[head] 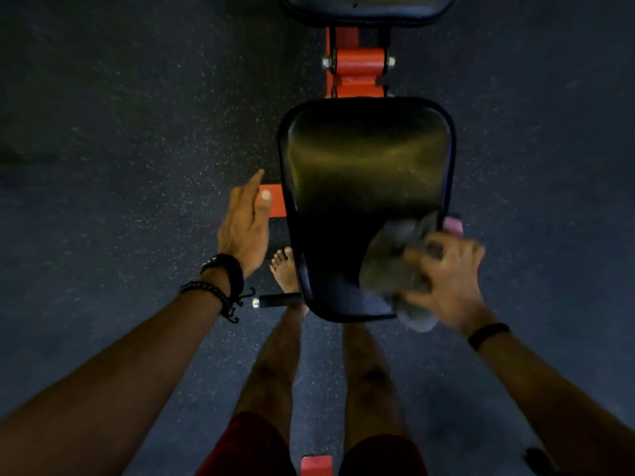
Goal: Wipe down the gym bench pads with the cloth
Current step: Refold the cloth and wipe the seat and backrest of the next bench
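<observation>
The right hand (446,280) grips a bunched grey cloth (395,266), fingers curled over the top of the wad. The hand is motion-blurred, so the exact lie of each finger cannot be told. The cloth presses on the near right corner of the black seat pad (364,187); part of it hangs over the pad's edge below the hand. A pink patch (453,225) shows just beyond the knuckles at the pad's right edge; whether it belongs to the cloth cannot be told. A dark band (488,334) sits on the right wrist.

The left hand (244,228) holds nothing. Its fingers are extended and close together, thumb alongside, palm turned toward the pad. It hovers beside the pad's left edge, apart from it, above an orange frame bar (275,201) that shows just past the thumb. Dark beaded bracelets (220,286) ring the left wrist.

The seat pad lies between the two hands, its surface glossy with a dull sheen across the far half. Beyond it, well ahead of both hands, an orange hinge bracket (359,68) with a bolt joins the frame to a second black pad (367,8), only the near edge of which is in view. Below the left hand, a black adjustment handle (278,300) with a metal tip projects from under the pad's near left corner. A bare foot (285,269) stands on the speckled dark rubber floor (120,132) beside it. The person's legs and red shorts (247,448) fill the lower centre.
</observation>
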`<move>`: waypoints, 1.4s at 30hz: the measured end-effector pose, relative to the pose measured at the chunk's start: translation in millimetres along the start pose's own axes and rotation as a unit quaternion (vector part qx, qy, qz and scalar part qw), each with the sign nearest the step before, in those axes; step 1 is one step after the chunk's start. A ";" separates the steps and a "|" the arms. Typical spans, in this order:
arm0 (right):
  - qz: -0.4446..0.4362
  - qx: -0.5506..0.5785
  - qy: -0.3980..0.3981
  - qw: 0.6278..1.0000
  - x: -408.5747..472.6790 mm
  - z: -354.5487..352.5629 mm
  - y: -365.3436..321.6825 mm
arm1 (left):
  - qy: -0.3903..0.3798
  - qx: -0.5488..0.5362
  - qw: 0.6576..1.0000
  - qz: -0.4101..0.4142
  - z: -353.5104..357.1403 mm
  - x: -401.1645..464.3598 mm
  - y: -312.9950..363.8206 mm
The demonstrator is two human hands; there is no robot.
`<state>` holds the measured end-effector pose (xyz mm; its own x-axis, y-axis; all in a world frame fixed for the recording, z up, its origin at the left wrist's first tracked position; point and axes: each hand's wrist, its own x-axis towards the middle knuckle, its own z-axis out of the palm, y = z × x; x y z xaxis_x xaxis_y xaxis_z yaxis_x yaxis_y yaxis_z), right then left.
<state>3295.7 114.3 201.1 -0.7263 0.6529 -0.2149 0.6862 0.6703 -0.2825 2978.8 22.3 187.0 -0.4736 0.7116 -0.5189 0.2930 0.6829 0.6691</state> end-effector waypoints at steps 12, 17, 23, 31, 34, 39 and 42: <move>0.351 0.120 0.123 0.920 -29.5 11.0 -71.2 | -0.017 -0.082 0.996 -0.019 28.4 -2.3 34.4; 0.400 0.068 0.183 0.895 71.2 -11.2 -36.9 | 0.005 -0.104 0.994 -0.027 28.6 9.2 45.3; 0.254 -0.046 0.060 0.964 235.4 -31.5 -62.6 | 0.073 -0.131 0.986 -0.067 4.7 -0.5 32.6; -0.249 -0.155 -0.087 0.952 196.1 -1.8 -156.8 | 0.165 -0.144 0.972 -0.086 -33.2 4.7 22.1; -0.237 -0.086 -0.017 0.968 167.4 -9.6 -121.7 | 0.171 -0.109 0.976 -0.084 -41.4 7.0 26.0; 0.218 -0.023 0.074 0.973 129.6 -22.0 -71.5 | 0.131 -0.086 0.986 -0.061 -33.0 10.7 36.8; 0.052 -0.044 0.035 0.997 73.1 -8.3 -78.0 | 0.105 -0.060 0.992 -0.044 -17.8 7.9 58.6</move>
<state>3189.4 112.7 215.2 -0.6483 0.7416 -0.1727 0.7610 0.6236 -0.1789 2977.5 65.0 231.5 -0.6594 0.5914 -0.4642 0.1472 0.7070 0.6917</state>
